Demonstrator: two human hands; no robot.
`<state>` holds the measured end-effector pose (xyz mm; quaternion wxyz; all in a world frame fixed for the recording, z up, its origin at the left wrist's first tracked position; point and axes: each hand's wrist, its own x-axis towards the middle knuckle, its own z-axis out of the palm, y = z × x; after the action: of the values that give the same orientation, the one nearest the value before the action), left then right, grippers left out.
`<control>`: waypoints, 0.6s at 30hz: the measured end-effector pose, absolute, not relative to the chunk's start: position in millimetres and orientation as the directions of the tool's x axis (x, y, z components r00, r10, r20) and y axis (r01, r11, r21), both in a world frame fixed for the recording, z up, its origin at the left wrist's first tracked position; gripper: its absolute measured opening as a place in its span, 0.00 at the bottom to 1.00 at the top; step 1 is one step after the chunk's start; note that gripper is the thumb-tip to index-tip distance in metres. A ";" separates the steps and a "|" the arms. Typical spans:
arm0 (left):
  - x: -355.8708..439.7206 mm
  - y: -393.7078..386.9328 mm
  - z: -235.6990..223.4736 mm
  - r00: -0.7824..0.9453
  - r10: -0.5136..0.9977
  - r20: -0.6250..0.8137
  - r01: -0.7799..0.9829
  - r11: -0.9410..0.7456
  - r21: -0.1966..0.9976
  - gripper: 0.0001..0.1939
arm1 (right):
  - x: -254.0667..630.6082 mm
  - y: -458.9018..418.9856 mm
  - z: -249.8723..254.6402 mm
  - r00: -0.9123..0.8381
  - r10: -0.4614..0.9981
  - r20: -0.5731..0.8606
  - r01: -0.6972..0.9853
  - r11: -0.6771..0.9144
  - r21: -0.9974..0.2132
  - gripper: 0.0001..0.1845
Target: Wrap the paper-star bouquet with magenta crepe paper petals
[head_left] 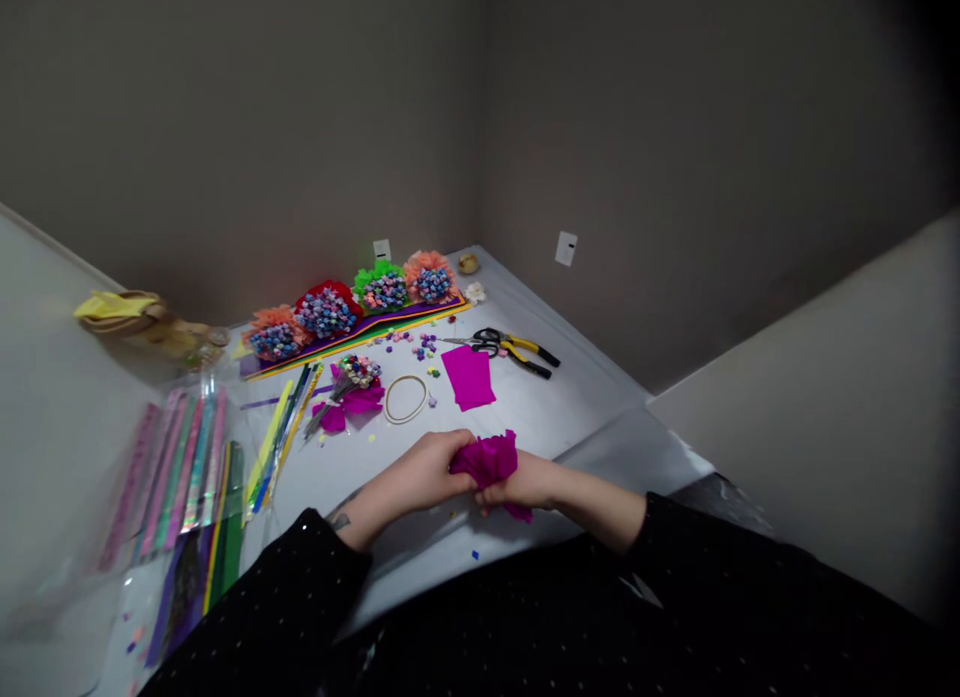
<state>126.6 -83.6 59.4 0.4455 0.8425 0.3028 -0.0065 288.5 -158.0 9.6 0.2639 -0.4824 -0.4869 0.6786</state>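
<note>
Close to the table's near side, my left hand (pixel 435 469) and my right hand (pixel 529 482) meet around a crumpled piece of magenta crepe paper (pixel 491 459). Fingers of both hands are closed on it, and a tail of it hangs below my right hand. Ahead of my hands lies a small stack of flat magenta paper pieces (pixel 469 377). To its left is a pale oval ring (pixel 406 399). Further left, a bunch of stemmed beads (pixel 356 373) rests on more magenta paper.
Decorated flower heads (pixel 328 309) line the back on coloured sheets. Scissors (pixel 480 340) and yellow-handled pliers (pixel 529 354) lie right of centre, near scattered small beads (pixel 425 347). Coloured strips (pixel 274 437) and plastic-wrapped strips (pixel 169 467) cover the left. A wooden item with yellow cloth (pixel 120 307) stands far left.
</note>
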 end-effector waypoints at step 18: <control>141.5 -126.9 42.0 0.431 0.892 -0.139 0.368 -0.033 0.929 0.08 | 279.2 -137.7 17.4 0.097 0.984 -0.147 -0.567 -0.067 -0.821 0.15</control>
<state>141.5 -126.9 42.0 0.5139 0.6718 0.4687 0.2548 279.2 -137.7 17.4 0.6288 -0.3914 -0.2669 0.6166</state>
